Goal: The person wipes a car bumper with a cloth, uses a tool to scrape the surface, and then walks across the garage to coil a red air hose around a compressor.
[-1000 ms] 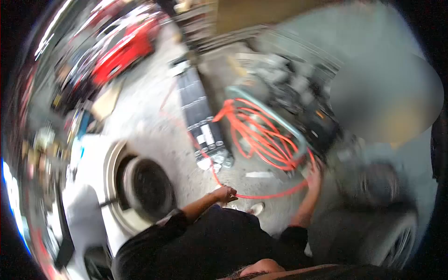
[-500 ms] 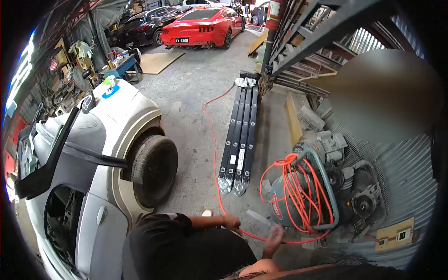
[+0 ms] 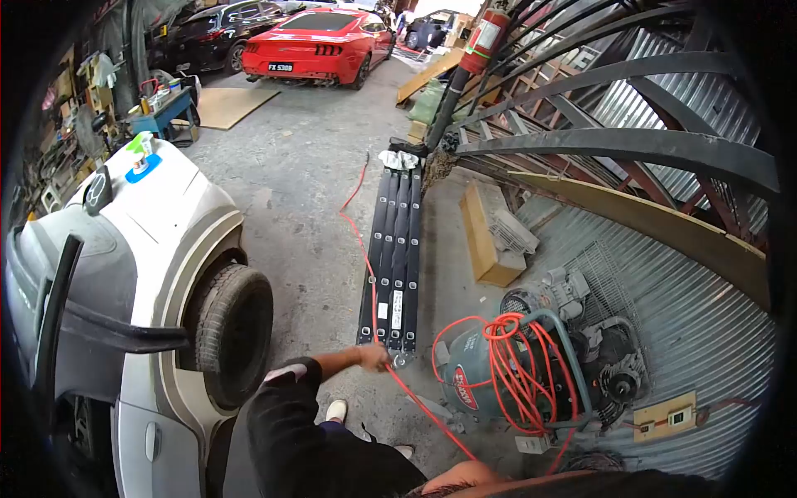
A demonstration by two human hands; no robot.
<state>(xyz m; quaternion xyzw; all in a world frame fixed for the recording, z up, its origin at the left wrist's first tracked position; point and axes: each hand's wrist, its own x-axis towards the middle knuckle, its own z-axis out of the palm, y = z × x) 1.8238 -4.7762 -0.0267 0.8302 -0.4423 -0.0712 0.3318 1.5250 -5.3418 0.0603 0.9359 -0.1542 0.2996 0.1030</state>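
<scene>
My left hand [image 3: 375, 357] is closed around a red hose [image 3: 423, 407], near the close end of a long black folded ramp-like rack [image 3: 390, 241] with rows of silver fittings. From that hand the hose stretches away over the rack and the concrete floor, and also slants back toward my body at the bottom edge. My right hand is out of view; only part of a bare arm [image 3: 465, 475] shows at the bottom. More of the same hose hangs in a coil [image 3: 527, 365] on the green air compressor [image 3: 481, 365] to my right.
On my left stands a white car body [image 3: 187, 203] with an exposed wheel [image 3: 237, 336]. A red car [image 3: 320, 48] is parked at the back. A fire extinguisher [image 3: 486, 40] is on the post, beside metal racking [image 3: 598, 137]. A cardboard box [image 3: 490, 236] lies beyond the compressor.
My left hand has moved forward and left with the hose, lifting it across the rack. The far hose end has slid closer. My right hand has left the view. The camera has turned right.
</scene>
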